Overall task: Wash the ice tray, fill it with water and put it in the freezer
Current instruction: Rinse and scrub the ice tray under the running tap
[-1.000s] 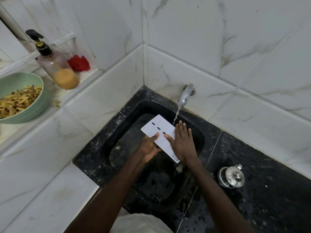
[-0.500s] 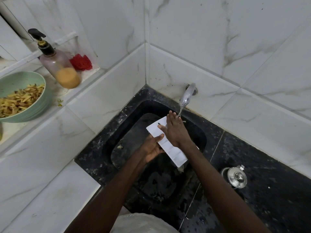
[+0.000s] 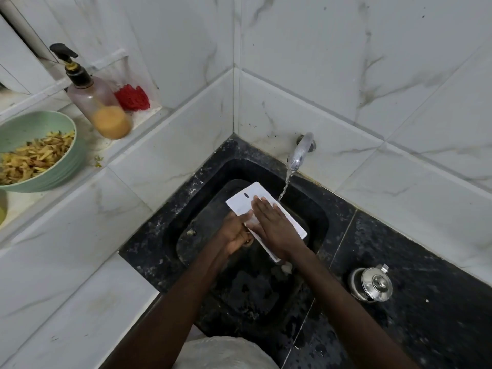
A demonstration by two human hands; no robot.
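**Ice tray** [image 3: 241,206]: 1, white, held over the black sink [image 3: 207,182], just beside the water running from the tap [image 3: 299,153].
**Left hand** [image 3: 234,235]: grips the tray's near edge, thumb on top.
**Right hand** [image 3: 277,227]: fingers [image 3: 259,206] straight, pressed flat on the tray.
**Worktop** [image 3: 426,288]: 1 steel pot [image 3: 371,284].
**Ledge:** 1 soap bottle [image 3: 98,102], 1 green bowl [image 3: 69,166].

The ice tray [image 3: 267,202] is plain white with one dark oval mark. Sink [image 3: 316,217] and countertop [image 3: 426,302]: black stone, grey-flecked. Wall tiles [image 3: 346,62]: white, grey-veined. Bowl [image 3: 73,161]: pale green. Pump bottle [image 3: 97,102]: clear, black-topped, with orange liquid. Scrubber [image 3: 132,98]: red.
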